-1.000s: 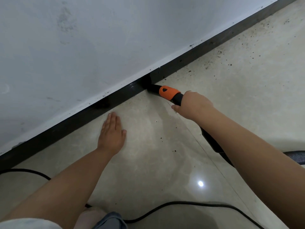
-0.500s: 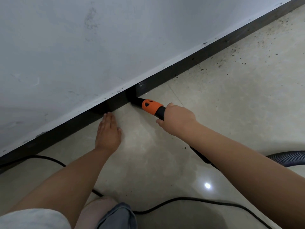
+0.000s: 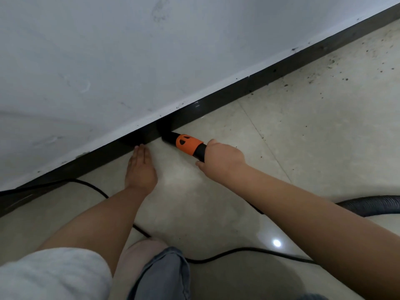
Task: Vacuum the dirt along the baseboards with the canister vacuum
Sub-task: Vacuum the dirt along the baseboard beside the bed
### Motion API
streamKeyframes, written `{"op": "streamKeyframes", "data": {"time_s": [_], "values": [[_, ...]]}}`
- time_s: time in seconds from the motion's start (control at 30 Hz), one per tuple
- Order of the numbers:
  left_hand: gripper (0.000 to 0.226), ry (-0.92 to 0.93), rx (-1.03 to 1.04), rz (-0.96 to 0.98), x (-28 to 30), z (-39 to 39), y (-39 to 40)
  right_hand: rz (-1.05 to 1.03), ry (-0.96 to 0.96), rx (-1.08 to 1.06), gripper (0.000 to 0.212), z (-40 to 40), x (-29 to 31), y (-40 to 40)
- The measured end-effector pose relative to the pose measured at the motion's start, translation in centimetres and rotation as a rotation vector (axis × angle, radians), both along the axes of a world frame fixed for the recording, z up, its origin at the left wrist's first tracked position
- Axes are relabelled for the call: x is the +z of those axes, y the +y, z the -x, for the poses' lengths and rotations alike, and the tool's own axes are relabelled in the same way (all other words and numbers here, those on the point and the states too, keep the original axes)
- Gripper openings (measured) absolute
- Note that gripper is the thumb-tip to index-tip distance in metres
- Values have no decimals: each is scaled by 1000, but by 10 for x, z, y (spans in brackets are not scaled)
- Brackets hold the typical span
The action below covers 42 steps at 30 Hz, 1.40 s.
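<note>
My right hand (image 3: 223, 160) grips the black vacuum wand just behind its orange collar (image 3: 187, 144). The black nozzle tip (image 3: 168, 137) touches the dark baseboard (image 3: 270, 75) where it meets the floor. My left hand (image 3: 140, 167) lies flat on the pale tile, fingers straight, fingertips against the baseboard left of the nozzle. Dark specks of dirt (image 3: 346, 61) are scattered on the tile along the baseboard at the upper right. The ribbed black hose (image 3: 372, 205) runs off the right edge.
A black power cord (image 3: 249, 251) snakes over the floor near my knee (image 3: 160, 271) and on to the left by the baseboard. A white wall (image 3: 151, 50) rises above the baseboard. Glossy tile spreads to the right.
The nozzle and my right hand have slid left along the baseboard, closer to my left hand. My left hand stays flat on the floor. The view has shifted left.
</note>
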<state>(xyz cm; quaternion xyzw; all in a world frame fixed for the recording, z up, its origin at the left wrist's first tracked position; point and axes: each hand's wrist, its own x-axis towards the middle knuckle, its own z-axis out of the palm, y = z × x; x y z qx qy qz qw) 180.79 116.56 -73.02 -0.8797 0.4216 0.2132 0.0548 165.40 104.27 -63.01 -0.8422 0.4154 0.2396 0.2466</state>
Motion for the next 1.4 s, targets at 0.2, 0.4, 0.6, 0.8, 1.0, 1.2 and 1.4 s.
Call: {"op": "streamKeyframes", "data": {"time_s": [0.2,0.4,0.6,0.8,1.0,1.2,1.4], "values": [[58,3,-8,-7,5,0,-6,44,-8,-71,45,7,8,-19],[60,71,6,-157,7,7,-5,137,154,-82,50,28,28,-43],[60,65,25,-195,7,4,0,12,146,54,39,14,34,-5],[59,77,29,-189,9,4,0,-49,99,63,36,-11,25,5],[57,93,0,-140,13,16,-17,62,131,-30,42,16,29,-43],[58,111,-86,-132,10,25,-24,113,259,-192,49,62,32,-88],[59,111,-175,-82,10,41,-50,61,294,-148,48,75,32,-84]]}}
